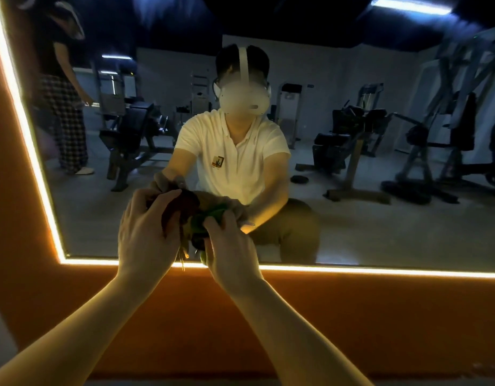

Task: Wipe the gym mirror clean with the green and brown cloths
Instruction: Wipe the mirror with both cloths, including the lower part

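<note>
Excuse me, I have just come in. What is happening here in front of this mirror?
Someone crouches before the gym mirror, holding two bunched cloths together near its lower edge. The left hand grips the brown cloth, the right hand the green cloth. Whether the cloths touch the glass, I cannot tell. A lit strip frames the mirror.

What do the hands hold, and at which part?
The left hand grips the bunched brown cloth at its left side; the right hand grips the green cloth at its lower right.
</note>
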